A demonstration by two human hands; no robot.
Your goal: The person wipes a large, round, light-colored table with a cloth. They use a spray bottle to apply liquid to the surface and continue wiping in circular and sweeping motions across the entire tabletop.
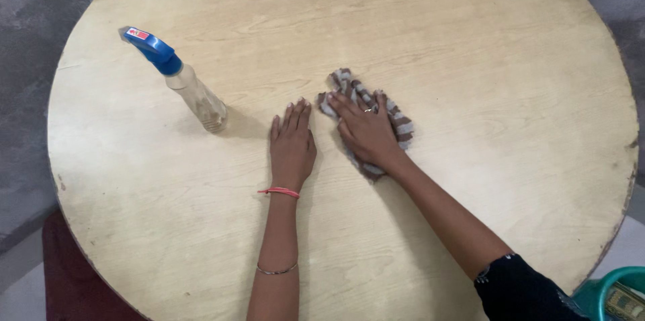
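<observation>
Striped brown-and-white cloth (376, 123) lies flat under my right hand (366, 134), fingers spread and pressing it against the pale wooden table (470, 59). My left hand (292, 146) rests just beside it, palm down, fingers together, holding nothing. Well off to the left of that hand stands a spray bottle (195, 96) with a blue trigger. I judge this is mid-wipe; sweeping further calls for steady downward pressure.
</observation>
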